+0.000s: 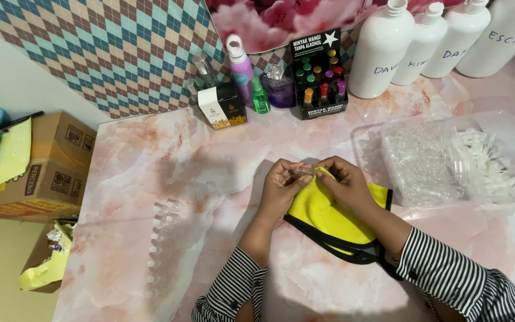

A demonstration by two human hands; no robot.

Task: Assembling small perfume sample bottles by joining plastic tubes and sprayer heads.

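The small clear item [303, 171] pinched above the yellow cloth [323, 211] is too small to identify; the white bottles [381, 50] behind it are cut off at the top edge.

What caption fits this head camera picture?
Two hands, left and right, wipe a tiny vial with a yellow cloth.

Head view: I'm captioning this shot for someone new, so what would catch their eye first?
The yellow cloth at the middle of the pink marble table, with the left hand and right hand pinching a small clear vial above it. Next, the four white bottles at the back right, and the clear tray of vials and white caps on the right.
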